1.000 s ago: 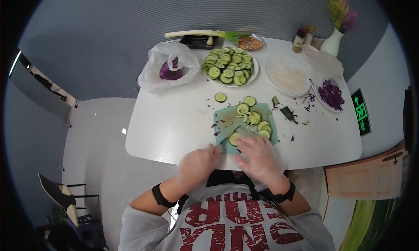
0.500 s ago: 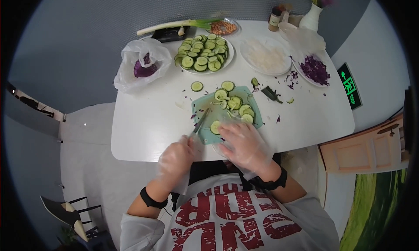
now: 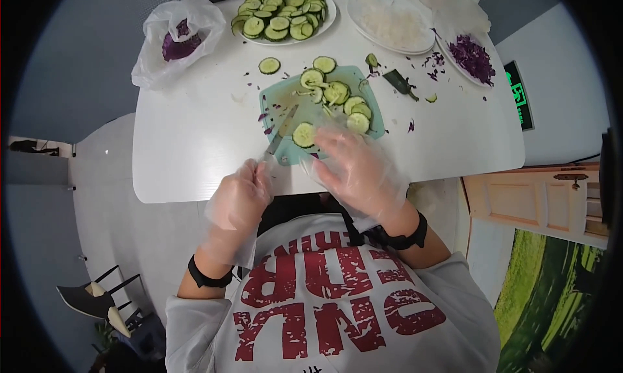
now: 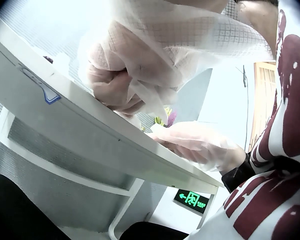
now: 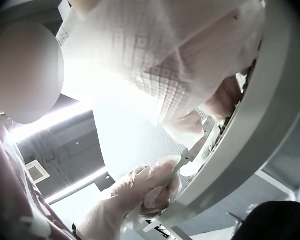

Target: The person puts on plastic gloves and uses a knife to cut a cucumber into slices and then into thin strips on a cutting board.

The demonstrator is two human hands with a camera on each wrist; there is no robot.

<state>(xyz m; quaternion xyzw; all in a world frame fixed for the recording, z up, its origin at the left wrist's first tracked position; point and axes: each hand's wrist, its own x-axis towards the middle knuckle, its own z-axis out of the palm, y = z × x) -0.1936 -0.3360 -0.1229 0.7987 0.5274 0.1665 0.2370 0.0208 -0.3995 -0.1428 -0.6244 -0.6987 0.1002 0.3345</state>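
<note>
In the head view, a knife (image 3: 283,130) is gripped by the gloved left hand (image 3: 239,201), its blade slanting over the left part of a green cutting board (image 3: 278,99). The gloved right hand (image 3: 358,168) is held over the board's near right part, fingers loosely extended beside a cucumber slice (image 3: 303,135); contact cannot be told. Several more slices (image 3: 336,93) lie beyond its fingertips. The right wrist view shows the left hand (image 5: 140,195) curled round the knife handle. In the left wrist view, the left hand (image 4: 135,75) is curled, its knife hidden.
Behind the board are a plate of cucumber slices (image 3: 276,24), a plate of white shreds (image 3: 392,24) and shredded purple cabbage (image 3: 470,59). A plastic bag (image 3: 149,56) holds cabbage at the left. A dark green cucumber piece (image 3: 399,84) and scraps lie right of the board.
The head view has tilted down, so the table sits higher in frame. The knife blade has swung leftward, away from the near slice and the right hand's fingers. The left hand still grips it.
</note>
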